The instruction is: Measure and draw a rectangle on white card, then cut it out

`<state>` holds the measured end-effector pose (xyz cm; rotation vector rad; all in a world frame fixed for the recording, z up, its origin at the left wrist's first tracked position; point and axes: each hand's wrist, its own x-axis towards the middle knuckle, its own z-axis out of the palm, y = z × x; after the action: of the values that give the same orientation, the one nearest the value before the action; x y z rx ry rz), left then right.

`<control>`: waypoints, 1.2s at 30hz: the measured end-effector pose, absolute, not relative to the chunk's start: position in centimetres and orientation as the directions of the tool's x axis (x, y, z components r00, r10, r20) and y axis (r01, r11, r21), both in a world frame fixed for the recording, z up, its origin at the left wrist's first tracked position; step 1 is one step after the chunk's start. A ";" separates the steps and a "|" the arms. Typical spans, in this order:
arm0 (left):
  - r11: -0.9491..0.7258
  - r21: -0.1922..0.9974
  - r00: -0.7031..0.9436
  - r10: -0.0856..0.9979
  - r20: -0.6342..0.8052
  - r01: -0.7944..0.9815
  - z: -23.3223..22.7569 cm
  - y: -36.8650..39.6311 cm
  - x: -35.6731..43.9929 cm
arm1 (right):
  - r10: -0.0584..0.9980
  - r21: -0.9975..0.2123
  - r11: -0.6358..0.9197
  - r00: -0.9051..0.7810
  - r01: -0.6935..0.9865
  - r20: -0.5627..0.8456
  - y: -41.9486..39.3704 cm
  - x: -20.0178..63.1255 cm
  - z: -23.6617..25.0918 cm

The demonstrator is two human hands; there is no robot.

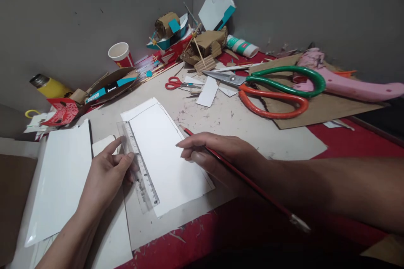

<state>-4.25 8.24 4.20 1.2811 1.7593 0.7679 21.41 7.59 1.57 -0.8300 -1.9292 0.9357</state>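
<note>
My left hand point(110, 168) grips the side of a clear plastic ruler point(143, 172) between thumb and fingers. The ruler lies along the left edge of a white card sheet point(164, 155) with pencil lines near its borders. Held in my right hand point(217, 155) is a red and black pencil point(249, 183), its sharpened tip raised by the sheet's right edge and pointing away from me. My right fingers curl around the pencil's front part. Beneath the sheet is a pale board point(135, 235) on a red surface.
Large scissors point(280, 75) with green and orange handles lie at right, beside a pink glue gun point(356, 84) on brown cardboard point(303, 113). Small red scissors point(173, 84) and paper scraps point(208, 92) lie beyond the sheet. A paper cup point(121, 54) and cardboard models point(205, 44) stand at the back.
</note>
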 end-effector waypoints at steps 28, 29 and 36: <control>0.293 0.838 -0.157 0.956 -0.248 0.461 4.2 8.1 -4.3 | 0.798 -0.861 0.491 -0.465 0.133 0.383 7.5 21.5 1.6; 0.291 0.838 -0.157 0.957 -0.245 0.463 4.1 8.1 -4.3 | 0.797 -0.871 0.478 -0.475 0.118 0.373 7.4 21.6 1.7; 0.283 0.848 -0.145 0.959 -0.243 0.448 3.7 8.0 -4.4 | 0.734 -0.910 0.402 -0.629 0.099 0.256 6.0 22.0 3.5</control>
<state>-4.38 8.01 3.72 1.2872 1.7363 0.7885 22.00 5.99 3.54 -0.7080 -2.0034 1.2386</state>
